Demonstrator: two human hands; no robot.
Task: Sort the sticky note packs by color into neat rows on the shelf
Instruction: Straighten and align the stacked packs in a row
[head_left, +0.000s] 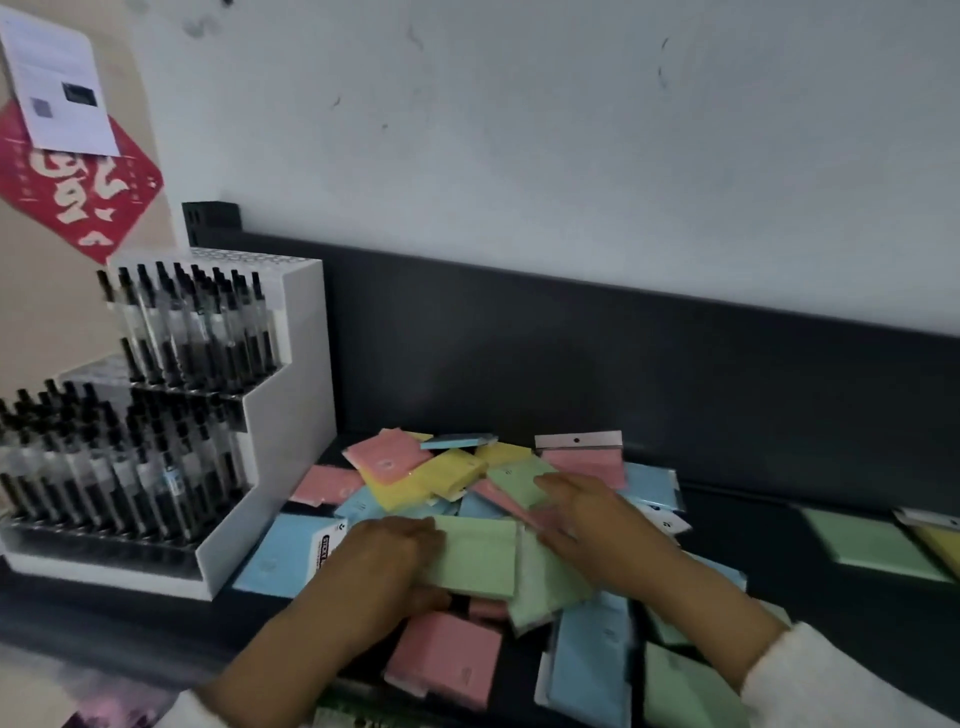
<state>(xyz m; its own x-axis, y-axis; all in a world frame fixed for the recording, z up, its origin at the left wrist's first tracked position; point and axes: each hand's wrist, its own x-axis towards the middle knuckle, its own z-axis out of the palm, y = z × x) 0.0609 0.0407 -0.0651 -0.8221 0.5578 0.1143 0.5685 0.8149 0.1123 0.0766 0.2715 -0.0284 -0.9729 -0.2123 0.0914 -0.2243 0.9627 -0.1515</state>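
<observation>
The left hand (384, 561) grips a green pack (475, 553) by its left edge, atop the mixed pile of packs (415, 478) on the dark shelf (727, 519). The right hand (597, 519) lies open, fingers flat on another green pack (519, 480) just behind the first.

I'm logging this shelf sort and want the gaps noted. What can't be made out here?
Head view only:
- Packs under the left hand and right hand: hidden by the hands.
- Yellow pack: cut off by the right edge.
- Label on blue pack: blurred, partly covered.
</observation>
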